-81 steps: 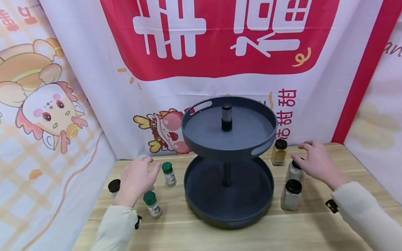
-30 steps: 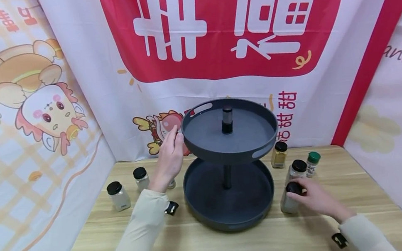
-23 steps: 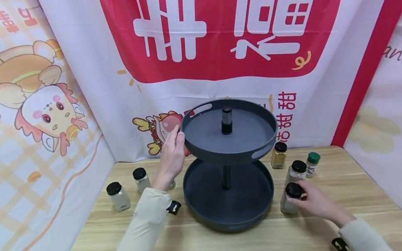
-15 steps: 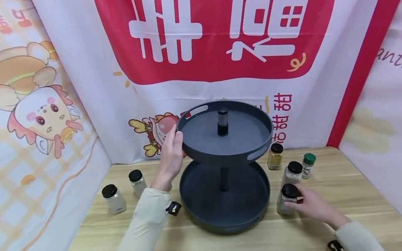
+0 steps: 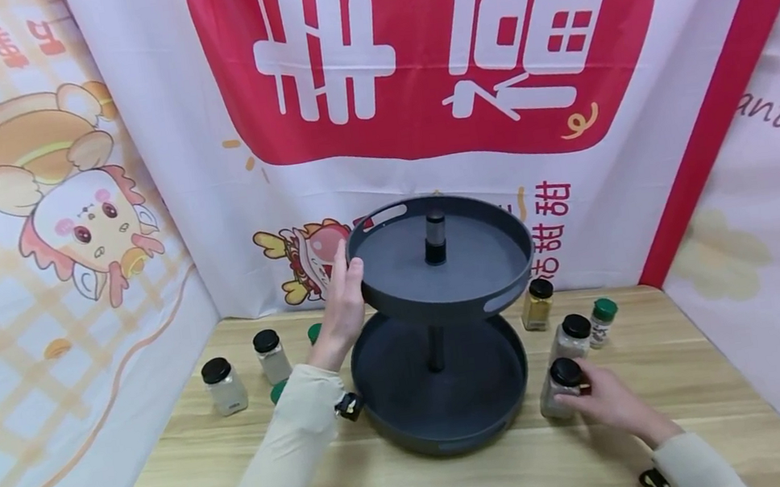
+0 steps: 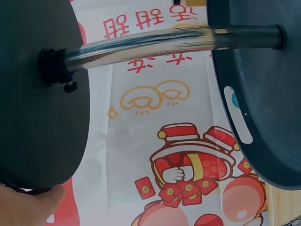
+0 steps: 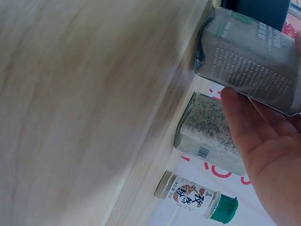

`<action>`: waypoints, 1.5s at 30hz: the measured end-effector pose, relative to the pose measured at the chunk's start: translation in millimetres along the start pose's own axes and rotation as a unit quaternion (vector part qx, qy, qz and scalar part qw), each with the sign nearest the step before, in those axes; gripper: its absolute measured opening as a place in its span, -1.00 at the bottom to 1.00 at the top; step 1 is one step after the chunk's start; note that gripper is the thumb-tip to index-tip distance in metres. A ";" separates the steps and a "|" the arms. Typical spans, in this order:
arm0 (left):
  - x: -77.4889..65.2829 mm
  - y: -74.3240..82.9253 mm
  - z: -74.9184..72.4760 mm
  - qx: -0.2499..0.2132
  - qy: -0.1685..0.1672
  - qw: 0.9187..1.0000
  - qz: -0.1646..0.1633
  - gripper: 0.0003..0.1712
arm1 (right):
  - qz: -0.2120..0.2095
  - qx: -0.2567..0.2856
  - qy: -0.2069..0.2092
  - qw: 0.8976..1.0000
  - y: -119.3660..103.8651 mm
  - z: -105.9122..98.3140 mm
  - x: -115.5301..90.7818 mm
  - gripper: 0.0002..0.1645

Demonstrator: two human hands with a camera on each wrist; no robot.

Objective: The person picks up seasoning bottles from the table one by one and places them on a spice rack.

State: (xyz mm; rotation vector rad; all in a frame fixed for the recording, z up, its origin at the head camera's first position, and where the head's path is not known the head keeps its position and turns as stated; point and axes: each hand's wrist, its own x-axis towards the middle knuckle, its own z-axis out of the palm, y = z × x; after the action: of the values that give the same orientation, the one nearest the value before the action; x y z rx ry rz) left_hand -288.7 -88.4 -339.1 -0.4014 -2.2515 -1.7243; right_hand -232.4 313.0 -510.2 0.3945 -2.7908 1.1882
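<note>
A dark grey two-tier round tray stands mid-table. My left hand touches the left rim of its upper tier, fingers straight and pointing up. In the left wrist view the thumb lies at the upper tier's edge, while the other fingers are hidden. Right of the tray, my right hand grips a black-lidded clear pepper jar, whose printed label faces the right wrist camera. Just behind it stands another black-lidded jar, filled with speckled seasoning in the right wrist view.
At the back right are a yellow spice jar and a green-capped bottle. Two black-lidded jars, one at the far left, stand left of my left arm. Green caps show partly behind that arm. Printed cloth walls the table.
My left hand has moved right from above the green-capped bottles to the upper tier's rim. The right hand has come forward from the rear jar to the pepper jar and grips it.
</note>
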 end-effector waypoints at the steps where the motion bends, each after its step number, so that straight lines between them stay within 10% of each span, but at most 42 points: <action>1: -0.3 -0.1 0.7 0.000 0.001 1.000 -0.001 -0.25 | 0.000 0.003 0.000 1.000 0.2 -0.2 -0.2 -0.42; 26: -1.7 -3.1 8.3 -0.025 0.007 1.000 0.009 -0.29 | 0.084 -0.011 0.015 0.996 -2.7 -0.7 -0.7 -0.44; 45: -1.7 -2.1 6.4 -0.034 0.016 0.999 0.016 -0.28 | 0.067 0.021 0.070 0.995 -29.7 -6.3 4.2 -0.39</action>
State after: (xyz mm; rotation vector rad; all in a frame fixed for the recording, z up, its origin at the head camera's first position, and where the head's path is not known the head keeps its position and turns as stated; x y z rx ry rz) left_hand -288.2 -82.8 -343.2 -0.4187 -2.1573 -1.7834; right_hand -228.7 296.8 -484.3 0.1234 -2.7117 1.2512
